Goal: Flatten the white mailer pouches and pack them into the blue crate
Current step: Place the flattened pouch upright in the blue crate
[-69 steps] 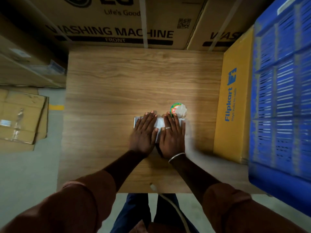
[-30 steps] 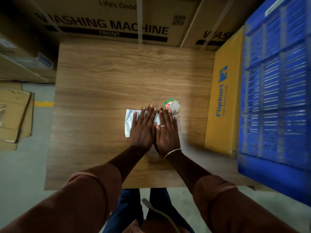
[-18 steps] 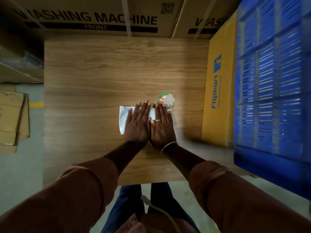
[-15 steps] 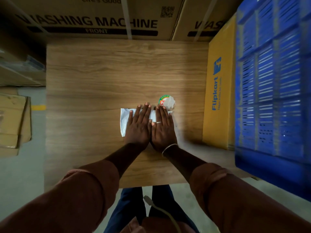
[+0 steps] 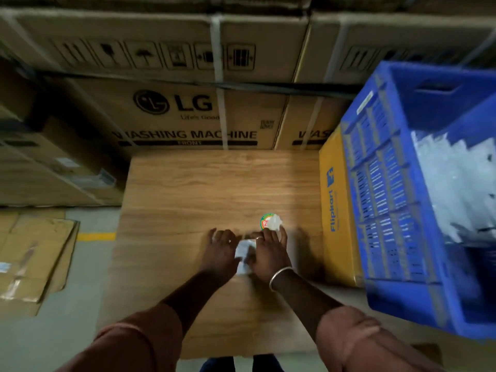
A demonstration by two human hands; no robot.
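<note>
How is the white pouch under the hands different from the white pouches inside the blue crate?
The white pouch lies alone on the wooden table, mostly covered by the left hand and right hand. The crate pouches are many, piled inside the blue crate, with no hand on them. Both look white; blur hides finer detail.

White mailer pouch (image 5: 243, 253) on the wood-grain bench (image 5: 214, 189); slatted blue crate (image 5: 389, 197), yellow Flipkart box (image 5: 335, 210), brown LG cartons (image 5: 188, 116).
</note>
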